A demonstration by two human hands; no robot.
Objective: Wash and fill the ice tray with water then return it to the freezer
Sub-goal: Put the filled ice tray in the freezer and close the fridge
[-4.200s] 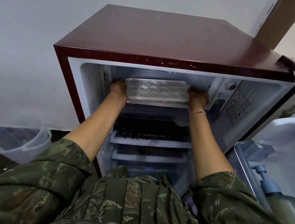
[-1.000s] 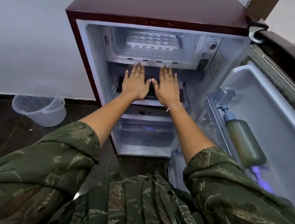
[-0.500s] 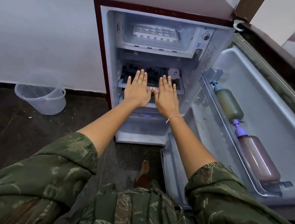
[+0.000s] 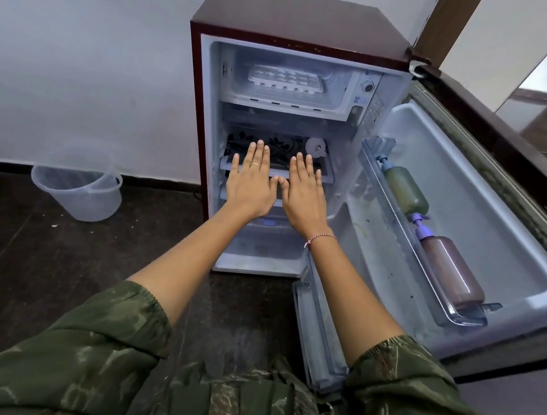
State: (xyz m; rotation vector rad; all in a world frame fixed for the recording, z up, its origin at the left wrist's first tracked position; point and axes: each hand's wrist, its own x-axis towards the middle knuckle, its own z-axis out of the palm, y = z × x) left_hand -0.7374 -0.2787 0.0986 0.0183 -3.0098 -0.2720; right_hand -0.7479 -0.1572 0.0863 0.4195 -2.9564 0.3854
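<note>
The fridge point(image 4: 287, 14) stands with its door point(image 4: 488, 225) swung wide to the right, so its front is free. One ice tray point(image 4: 285, 79) lies flat in the freezer compartment point(image 4: 334, 91), near the front edge, with room at both sides and well above the fingers point(image 4: 258, 152). The left hand point(image 4: 251, 184) and right hand point(image 4: 304, 193) hover before the middle shelf point(image 4: 327, 178), fingers straight and close together, holding nothing. Two bottles sit in the door rack: a green bottle point(image 4: 403, 189) and a brown bottle point(image 4: 452, 272). One bucket point(image 4: 77, 185) stands on the floor point(image 4: 37, 265) at the left.

Whether the ice tray point(image 4: 286, 79) holds water is too small to tell.

Home room: small fridge point(image 4: 300, 16), plastic bucket point(image 4: 78, 190).
</note>
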